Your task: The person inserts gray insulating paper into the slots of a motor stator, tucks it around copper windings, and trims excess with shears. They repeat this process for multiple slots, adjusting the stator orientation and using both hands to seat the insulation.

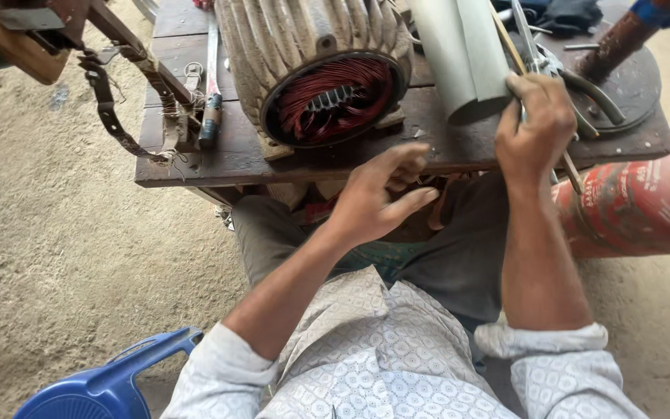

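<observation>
A ribbed grey motor housing [288, 39] lies on a low wooden table [195, 159], its open end showing red copper windings [335, 97]. My left hand [378, 194] hovers just in front of the table edge below the windings, fingers loosely apart, holding nothing that I can see. My right hand [537, 124] is closed around the edge of a rolled grey sheet [463, 54] and a thin stick-like tool [571, 167] beside the motor.
A red-handled tool [212, 85] and a rusty chain [110, 116] lie at the table's left. A round metal base with a rusty pole [622, 39] stands at the right. A red gas cylinder [637, 202] lies at right. A blue plastic stool [102, 384] is behind me.
</observation>
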Demonstrator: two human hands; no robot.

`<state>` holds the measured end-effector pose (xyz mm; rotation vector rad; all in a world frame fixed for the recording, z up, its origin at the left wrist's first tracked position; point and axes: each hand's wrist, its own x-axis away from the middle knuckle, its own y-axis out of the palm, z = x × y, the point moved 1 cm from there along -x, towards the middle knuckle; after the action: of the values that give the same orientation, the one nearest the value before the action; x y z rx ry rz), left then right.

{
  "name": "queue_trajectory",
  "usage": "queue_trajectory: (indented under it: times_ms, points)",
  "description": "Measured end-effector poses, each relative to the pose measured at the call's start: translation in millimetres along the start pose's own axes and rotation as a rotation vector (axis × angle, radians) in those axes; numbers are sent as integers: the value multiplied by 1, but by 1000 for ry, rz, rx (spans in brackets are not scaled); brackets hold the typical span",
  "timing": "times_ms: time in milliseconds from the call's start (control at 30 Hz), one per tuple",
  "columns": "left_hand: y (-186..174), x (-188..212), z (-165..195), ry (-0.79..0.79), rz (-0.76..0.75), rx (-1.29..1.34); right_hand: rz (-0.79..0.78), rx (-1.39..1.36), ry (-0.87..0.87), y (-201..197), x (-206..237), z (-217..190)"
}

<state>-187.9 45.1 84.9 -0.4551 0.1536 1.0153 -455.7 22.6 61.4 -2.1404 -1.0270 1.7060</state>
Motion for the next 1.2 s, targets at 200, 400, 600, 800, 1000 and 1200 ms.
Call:
queue_trajectory:
  times_ms: [200,400,600,800,1000,1200]
  points:
    - [29,-71,-14,-122,123,-8,105,56,-113,-16,25,-47]
    - [57,-96,-29,-10,306,-145,128,-49,-47,-25,30,-64]
    - [78,-118,-41,-370,329,383,-6,-107,-9,-44,34,-44]
    - [71,-124,-55,-496,217,484,-49,-52,245,-61,27,31]
    - [79,-126,-71,-477,234,547,-381,-30,269,-59,-2,87]
    - [76,-124,-79,-398,240,526,-734,45,706,-53,-30,61]
